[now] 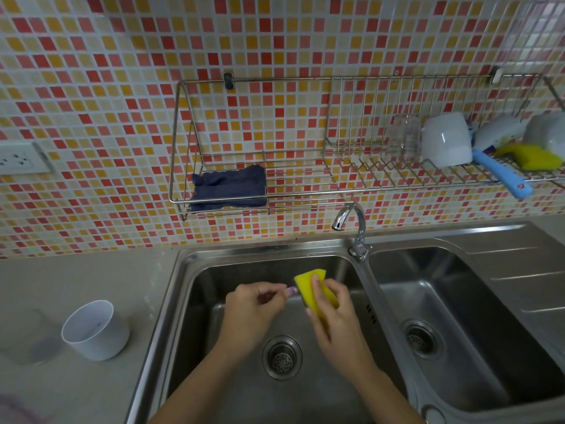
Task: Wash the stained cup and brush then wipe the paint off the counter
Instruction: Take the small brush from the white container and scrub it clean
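Noting a faint purplish smear (15,405) on the desk (61,280) at the near left corner. Holding both hands over the left basin (214,280) of the sink, just beyond the drain (282,357). Pinching the brush (291,291) in the left hand (253,304), fingers curled round it, with only the purple-stained tip showing. Gripping a yellow sponge (308,283) in the right hand (333,319), thumb lying across its face, and setting its edge against the brush tip. Recording the cup (94,330), white and upright, on the desk left of the sink, well apart from both hands, with a dark mark inside. Noting the tap (351,221) behind the sink, spout pointing toward the left basin. Recording a right basin (458,301) beside it. Noting, farthest off, a wire rack (183,148) on the tiled wall (91,87), carrying a dark blue cloth (229,188) at its left end and upturned mugs (446,142), a glass (402,139), a blue handle (501,175) and a second sponge (532,156) at its right end.
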`<state>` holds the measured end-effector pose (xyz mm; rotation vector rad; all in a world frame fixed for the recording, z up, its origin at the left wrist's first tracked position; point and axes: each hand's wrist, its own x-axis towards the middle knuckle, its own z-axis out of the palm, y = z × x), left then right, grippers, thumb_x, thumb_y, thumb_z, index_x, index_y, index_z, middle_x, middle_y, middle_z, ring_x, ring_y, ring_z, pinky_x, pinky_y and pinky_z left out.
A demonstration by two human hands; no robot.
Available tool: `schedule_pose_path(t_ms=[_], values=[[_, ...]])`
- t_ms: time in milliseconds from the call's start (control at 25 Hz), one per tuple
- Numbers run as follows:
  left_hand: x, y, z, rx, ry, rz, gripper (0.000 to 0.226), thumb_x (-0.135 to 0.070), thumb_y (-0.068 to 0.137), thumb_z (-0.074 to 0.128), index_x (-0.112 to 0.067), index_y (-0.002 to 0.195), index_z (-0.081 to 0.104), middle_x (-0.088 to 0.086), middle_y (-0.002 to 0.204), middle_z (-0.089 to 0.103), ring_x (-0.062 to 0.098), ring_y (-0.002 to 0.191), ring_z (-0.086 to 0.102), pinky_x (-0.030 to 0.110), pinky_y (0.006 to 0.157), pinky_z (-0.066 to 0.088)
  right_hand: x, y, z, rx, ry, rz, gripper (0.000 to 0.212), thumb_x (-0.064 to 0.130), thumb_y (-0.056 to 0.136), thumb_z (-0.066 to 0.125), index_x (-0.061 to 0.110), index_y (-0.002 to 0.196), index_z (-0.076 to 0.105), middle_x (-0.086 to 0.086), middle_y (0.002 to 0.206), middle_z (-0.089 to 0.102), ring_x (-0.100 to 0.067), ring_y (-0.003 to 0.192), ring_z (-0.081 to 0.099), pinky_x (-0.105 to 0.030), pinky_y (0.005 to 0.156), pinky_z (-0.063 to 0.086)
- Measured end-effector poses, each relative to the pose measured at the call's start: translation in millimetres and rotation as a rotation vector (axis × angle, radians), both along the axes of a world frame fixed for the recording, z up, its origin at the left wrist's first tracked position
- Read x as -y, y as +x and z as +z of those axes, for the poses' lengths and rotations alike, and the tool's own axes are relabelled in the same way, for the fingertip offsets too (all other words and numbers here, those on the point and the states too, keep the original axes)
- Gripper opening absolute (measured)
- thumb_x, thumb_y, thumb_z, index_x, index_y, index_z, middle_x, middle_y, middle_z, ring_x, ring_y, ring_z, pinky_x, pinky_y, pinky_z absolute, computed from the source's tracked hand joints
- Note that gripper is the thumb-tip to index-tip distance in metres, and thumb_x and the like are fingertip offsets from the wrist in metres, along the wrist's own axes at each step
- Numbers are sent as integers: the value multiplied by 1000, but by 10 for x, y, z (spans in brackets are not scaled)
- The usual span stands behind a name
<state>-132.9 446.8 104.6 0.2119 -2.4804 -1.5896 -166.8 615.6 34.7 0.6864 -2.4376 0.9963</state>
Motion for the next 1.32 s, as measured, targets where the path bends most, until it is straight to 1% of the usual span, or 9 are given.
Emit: schedule_pose_path(t_ms=[160, 240, 400, 520, 640, 880, 1040, 1160, 1320], values=[[2, 36, -88, -174, -220, 17, 20, -21, 78, 73, -20, 98, 75, -11, 86, 73, -3, 84, 64, 17, 75, 53, 39, -3, 40, 56, -51, -68, 56, 35, 93, 42, 22, 145, 27, -5, 130, 35, -8, 109, 40, -18, 90, 36], [6, 34, -118, -265, -322, -17, 18, -21, 77, 73, -21, 95, 75, -5, 82, 74, 3, 78, 65, 18, 69, 52, 35, 18, 39, 31, 0, -8, 55, 33, 93, 43, 21, 145, 28, -4, 130, 34, -12, 111, 43, -19, 91, 37], [3, 43, -157, -316, -430, -94, 19, -17, 75, 75, -18, 94, 75, -4, 81, 72, -1, 68, 61, 4, 68, 46, -3, 37, 29, 90, -58, -63, 55, 34, 93, 44, 23, 145, 28, -4, 127, 36, -15, 111, 45, -20, 91, 36], [16, 55, -168, -333, -430, -118, 18, -15, 74, 74, -17, 92, 76, -4, 79, 71, 4, 77, 62, 1, 67, 45, -9, 74, -2, 101, -28, 3, 56, 39, 92, 38, 26, 145, 27, 1, 125, 35, -12, 110, 45, -17, 91, 36], [9, 67, -177, -332, -472, -156, 20, -19, 72, 68, -17, 91, 76, -3, 77, 71, 3, 68, 62, 7, 65, 48, -7, 108, 21, 155, -75, -33, 56, 39, 91, 41, 25, 143, 29, 5, 121, 31, -13, 108, 47, -8, 87, 31], [-15, 80, -147, -330, -467, -156, 20, -19, 73, 67, -15, 91, 76, -2, 79, 71, 3, 68, 63, 1, 67, 46, -21, 133, 46, 216, -57, -53, 55, 24, 93, 49, 23, 145, 28, -4, 127, 34, -17, 109, 47, -17, 87, 37], [-46, 76, -130, -346, -402, -139, 16, -13, 74, 71, -14, 89, 76, -4, 81, 71, 2, 86, 61, -2, 68, 43, 4, 202, 54, 168, -35, 2, 55, 28, 92, 45, 22, 144, 30, -1, 125, 34, -10, 108, 42, -13, 89, 33], [-72, 75, -130, -340, -368, -93, 16, -15, 74, 72, -15, 89, 76, -6, 82, 70, -5, 86, 60, 1, 70, 45, -49, 205, 24, 202, -61, -97, 55, 29, 92, 47, 21, 144, 30, 0, 120, 35, -15, 103, 47, -12, 84, 32], [-73, 39, -123, -253, -257, 9, 17, -20, 77, 70, -19, 93, 75, -13, 80, 67, 1, 88, 62, 9, 71, 50, -70, 234, -41, 200, -50, -11, 56, 41, 90, 37, 20, 143, 34, 1, 120, 34, -8, 102, 43, -8, 87, 29]])
